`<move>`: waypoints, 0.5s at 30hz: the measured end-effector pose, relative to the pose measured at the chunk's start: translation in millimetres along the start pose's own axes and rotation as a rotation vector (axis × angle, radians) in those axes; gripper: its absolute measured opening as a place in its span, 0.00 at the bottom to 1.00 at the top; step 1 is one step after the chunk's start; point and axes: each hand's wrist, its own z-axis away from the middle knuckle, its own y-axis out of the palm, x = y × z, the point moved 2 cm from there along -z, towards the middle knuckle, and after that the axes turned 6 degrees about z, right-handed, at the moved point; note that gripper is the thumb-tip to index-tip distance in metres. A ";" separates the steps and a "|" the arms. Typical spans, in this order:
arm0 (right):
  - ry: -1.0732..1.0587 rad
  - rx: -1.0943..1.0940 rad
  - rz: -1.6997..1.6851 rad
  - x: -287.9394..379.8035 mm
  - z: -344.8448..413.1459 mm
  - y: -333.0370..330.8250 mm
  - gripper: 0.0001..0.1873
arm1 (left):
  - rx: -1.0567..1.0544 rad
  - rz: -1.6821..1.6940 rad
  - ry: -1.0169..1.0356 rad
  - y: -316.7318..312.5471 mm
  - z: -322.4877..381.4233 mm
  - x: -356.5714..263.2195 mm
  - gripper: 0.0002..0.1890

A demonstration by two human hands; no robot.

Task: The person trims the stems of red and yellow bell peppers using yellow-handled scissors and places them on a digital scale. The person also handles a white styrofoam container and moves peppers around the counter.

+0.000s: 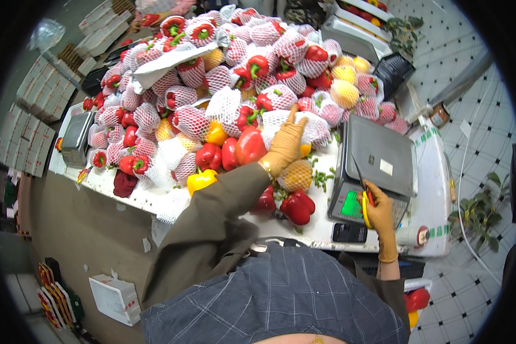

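My left hand [286,148], in a tan glove, reaches over the front of a large pile of bell peppers. Its fingers are spread against white foam net sleeves [316,129], and I see nothing gripped in it. Beside that hand are a bare red bell pepper [250,145] and a yellow pepper in a net [296,175]. A dark red pepper [298,207] lies near the table's front edge. My right hand [379,210], also gloved, holds scissors [365,208] with yellow and red handles, blades pointing up, over a digital scale [380,157].
A phone [349,232] lies below the scale's lit display. Green stem cuttings [322,179] are scattered left of the scale. A second scale [77,138] stands at the table's left end. Another person's hand [157,19] holds a red pepper at the far side. A foam box [115,299] sits on the floor.
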 end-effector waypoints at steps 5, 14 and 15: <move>0.080 -0.002 -0.069 -15.2 -2.6 -4.0 0.19 | 0.430 -0.186 -0.214 8.6 -24.4 21.6 0.27; 0.037 0.084 -0.194 -30.5 -9.1 -6.7 0.20 | -0.246 -0.133 -0.780 -114.8 -44.0 129.9 0.40; 0.068 0.104 -0.169 -31.6 -9.4 -7.1 0.21 | -0.080 0.094 -0.550 -108.2 -23.1 143.5 0.32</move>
